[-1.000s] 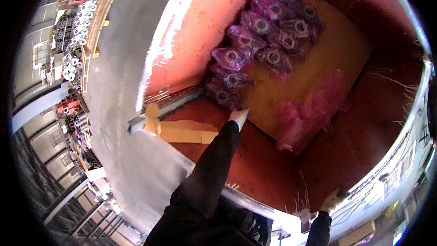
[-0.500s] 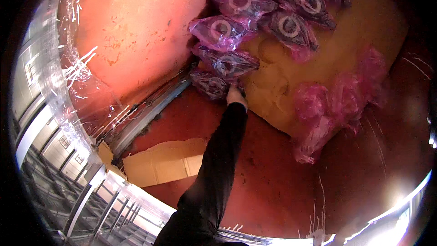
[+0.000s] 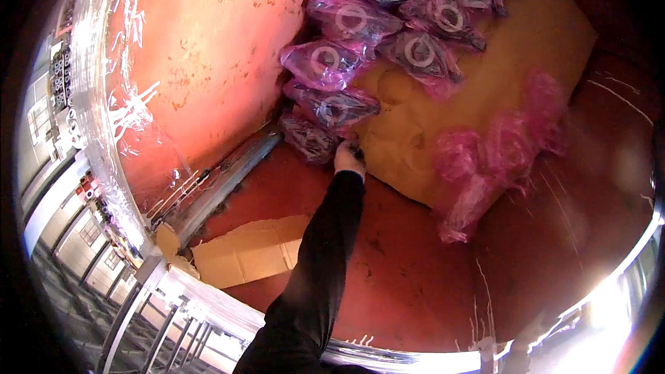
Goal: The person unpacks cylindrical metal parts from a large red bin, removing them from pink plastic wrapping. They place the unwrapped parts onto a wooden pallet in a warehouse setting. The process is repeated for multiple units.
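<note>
My left hand (image 3: 348,159) reaches into a red bin from the lower edge, in a black sleeve. It is closed at the right end of the nearest purple plastic bag (image 3: 308,138), which wraps a dark part; the fingertips are partly hidden. Just beyond lies another purple-bagged part (image 3: 336,109) with a pale ring showing through. Further bagged parts, such as one purple bundle (image 3: 325,60) and a darker bundle (image 3: 420,50), lie close together behind it. They rest on a brown cardboard sheet (image 3: 395,156). My right hand is not in view.
Crumpled pink plastic bags (image 3: 478,166) lie on the cardboard's right side. A torn cardboard piece (image 3: 249,249) sits at the near left by a metal bar (image 3: 232,180). The red bin wall (image 3: 208,48) rises at left, its rim (image 3: 104,97) covered in clear film.
The whole view has shifted slightly, so the bags and bin appear further left. My left hand stays at the end of the nearest bagged part.
</note>
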A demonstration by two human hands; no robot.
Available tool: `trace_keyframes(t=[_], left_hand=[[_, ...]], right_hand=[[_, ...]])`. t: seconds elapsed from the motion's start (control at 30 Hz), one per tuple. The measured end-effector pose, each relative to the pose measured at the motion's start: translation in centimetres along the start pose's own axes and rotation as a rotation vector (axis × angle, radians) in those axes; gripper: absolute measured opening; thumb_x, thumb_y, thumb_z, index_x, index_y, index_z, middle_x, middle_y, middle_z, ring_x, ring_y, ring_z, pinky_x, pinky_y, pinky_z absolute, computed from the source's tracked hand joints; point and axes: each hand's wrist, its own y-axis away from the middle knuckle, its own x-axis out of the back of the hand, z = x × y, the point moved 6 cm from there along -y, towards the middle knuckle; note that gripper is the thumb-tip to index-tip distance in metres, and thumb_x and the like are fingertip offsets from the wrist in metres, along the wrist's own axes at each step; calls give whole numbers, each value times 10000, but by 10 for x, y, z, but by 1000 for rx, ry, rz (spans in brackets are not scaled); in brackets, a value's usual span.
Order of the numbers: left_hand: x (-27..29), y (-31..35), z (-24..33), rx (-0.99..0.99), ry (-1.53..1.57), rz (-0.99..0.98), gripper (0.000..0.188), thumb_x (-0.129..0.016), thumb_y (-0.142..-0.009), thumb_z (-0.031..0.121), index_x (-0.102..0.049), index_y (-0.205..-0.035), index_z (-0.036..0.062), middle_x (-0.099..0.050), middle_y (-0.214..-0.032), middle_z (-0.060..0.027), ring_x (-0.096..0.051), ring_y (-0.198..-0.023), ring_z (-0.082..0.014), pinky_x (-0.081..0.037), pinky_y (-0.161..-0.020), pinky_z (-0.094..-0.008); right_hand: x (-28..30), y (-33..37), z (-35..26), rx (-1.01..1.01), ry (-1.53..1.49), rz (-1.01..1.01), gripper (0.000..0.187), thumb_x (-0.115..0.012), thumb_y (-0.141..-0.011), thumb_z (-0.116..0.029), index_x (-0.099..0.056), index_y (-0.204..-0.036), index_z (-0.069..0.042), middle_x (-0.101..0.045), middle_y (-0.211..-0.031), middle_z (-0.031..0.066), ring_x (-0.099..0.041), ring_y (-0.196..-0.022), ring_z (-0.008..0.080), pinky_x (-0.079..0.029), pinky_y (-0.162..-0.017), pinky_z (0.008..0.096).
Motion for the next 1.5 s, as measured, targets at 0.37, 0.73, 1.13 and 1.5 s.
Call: trace_keyframes(t=[0.37, 0.73, 1.13, 1.5], left_hand=[[29, 15, 30, -57, -67, -65, 217, -573, -894, 237, -625, -980, 44, -626, -1036, -101, -572, -997, -318, -474, -923, -446], [-2, 82, 92, 145, 131, -123, 293, -546, -799, 186, -579, -1027, 5, -615, -1028, -168, -565, -999, -380, -436, -984, -554], [-6, 266, -8, 333, -364, -28, 343, -597, -782, 134, -501, -1112, 117, -520, -1090, -106, -516, -1002, -295, -472, -938, -546], [-60, 529, -59, -569, -1843, -613, 765, -712, -758, 179, -319, -1380, -31, -605, -1176, -294, -591, -1123, -415, -469, -965, -461]], right_hand=[[-12, -11, 34, 129, -236, -99, 797, -617, -942, -356, -235, -1533, 19, -388, -1503, 240, -454, -1309, 364, -384, -1114, 432], [-30, 2, 19, 71, -442, -125, 775, -592, -971, -304, -204, -1527, 71, -385, -1502, 253, -444, -1312, 361, -363, -1122, 424], [-28, 18, -24, 309, -445, -178, 751, -602, -964, -237, -181, -1538, 3, -276, -1565, 255, -364, -1401, 364, -310, -1173, 423], [67, 172, -156, -220, -1933, -1308, 596, -515, -996, -455, -463, -1401, -22, -506, -1432, 161, -453, -1340, 299, -327, -1143, 449]])
